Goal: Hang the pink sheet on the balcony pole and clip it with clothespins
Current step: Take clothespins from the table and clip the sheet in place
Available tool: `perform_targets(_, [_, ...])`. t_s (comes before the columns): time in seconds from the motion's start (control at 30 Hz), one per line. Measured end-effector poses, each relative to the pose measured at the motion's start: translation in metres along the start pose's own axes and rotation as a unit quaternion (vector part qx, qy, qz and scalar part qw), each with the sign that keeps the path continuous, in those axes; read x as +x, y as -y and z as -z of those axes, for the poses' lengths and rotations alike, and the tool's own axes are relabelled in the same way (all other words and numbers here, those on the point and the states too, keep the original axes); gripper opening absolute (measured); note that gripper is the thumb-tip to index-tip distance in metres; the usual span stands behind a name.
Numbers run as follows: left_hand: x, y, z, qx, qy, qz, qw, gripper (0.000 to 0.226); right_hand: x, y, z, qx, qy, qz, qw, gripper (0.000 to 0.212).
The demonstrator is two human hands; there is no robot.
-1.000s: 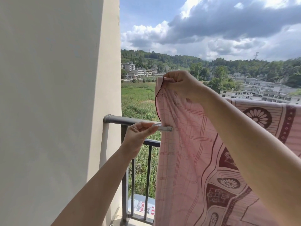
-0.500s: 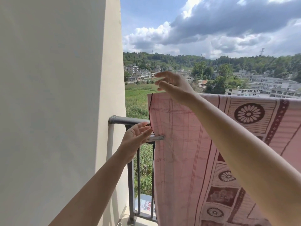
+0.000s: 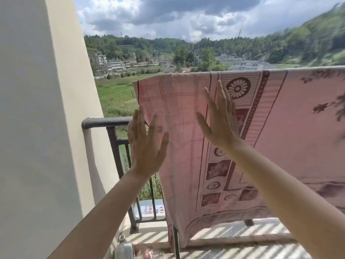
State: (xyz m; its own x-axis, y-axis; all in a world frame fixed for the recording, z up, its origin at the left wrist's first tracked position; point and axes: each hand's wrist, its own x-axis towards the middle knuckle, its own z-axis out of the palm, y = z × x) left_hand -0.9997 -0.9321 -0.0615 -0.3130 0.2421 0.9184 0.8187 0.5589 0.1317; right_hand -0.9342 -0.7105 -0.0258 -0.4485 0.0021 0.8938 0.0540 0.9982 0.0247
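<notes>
The pink sheet (image 3: 280,137) hangs draped beside the grey railing (image 3: 106,122). The left hand (image 3: 147,146) and right hand (image 3: 220,124) spread straight fingers flat at its near face.

Left of the left hand (image 3: 147,146), open air above the railing (image 3: 108,122) reaches the wall (image 3: 37,128); the pink sheet (image 3: 280,137) bars the right hand (image 3: 220,124) ahead.

Bright daylight under broken cloud. Sun glows through the sheet (image 3: 280,146), with leafy shadows at its right. Striped shadows cross the near floor (image 3: 242,232). Far-right hills (image 3: 317,38) smear; the edges bend.
</notes>
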Motion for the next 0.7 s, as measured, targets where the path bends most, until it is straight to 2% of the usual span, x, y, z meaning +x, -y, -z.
perform_targets(0.07, [0.002,-0.024,-0.024,-0.013,0.005,-0.048,0.999,0.063,-0.032,-0.027,0.02,-0.04,0.034,-0.025,0.998,0.064])
perform_targets(0.3, [0.0,-0.167,-0.109,-0.127,0.076,-0.086,0.985,0.06,-0.121,-0.152,0.14,-0.178,0.069,-0.136,0.972,0.065])
perform_targets(0.47, [0.004,-0.323,-0.169,-0.232,0.107,-0.15,0.955,0.059,-0.19,-0.241,0.254,-0.254,0.038,-0.231,0.938,0.068])
perform_targets(0.7, [-0.013,-0.565,-0.241,-0.312,0.18,-0.212,0.909,0.063,-0.306,-0.371,0.406,-0.342,0.037,-0.361,0.867,0.068])
